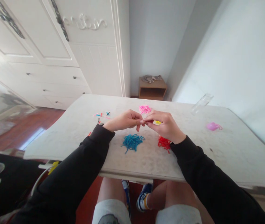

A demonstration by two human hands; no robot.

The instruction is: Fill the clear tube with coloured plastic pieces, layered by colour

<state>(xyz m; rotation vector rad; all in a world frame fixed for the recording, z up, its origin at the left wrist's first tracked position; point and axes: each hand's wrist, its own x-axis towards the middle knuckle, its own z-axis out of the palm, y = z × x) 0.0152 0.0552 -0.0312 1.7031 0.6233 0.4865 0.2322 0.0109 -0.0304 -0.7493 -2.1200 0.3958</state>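
Observation:
My left hand (pixel 130 120) and my right hand (pixel 162 123) meet fingertip to fingertip above the white table (pixel 132 165). Both are pinched closed; whatever lies between the fingertips is too small to make out. Below my left hand sits a pile of blue strands (pixel 133 142). Beneath my right wrist lies a red pile of strands (pixel 164 142), partly covered. Behind the hands is a pink pile of strands (pixel 144 109), and a bit of yellow (pixel 157 122) shows past my right fingers.
Small coloured pieces (pixel 101 115) lie scattered on the left of the table. On the right are a clear glass (pixel 201 103) lying tilted and a purple balloon-like thing (pixel 213 126). A white wardrobe (pixel 99 62) and a low wooden stand (pixel 153 88) stand beyond the table.

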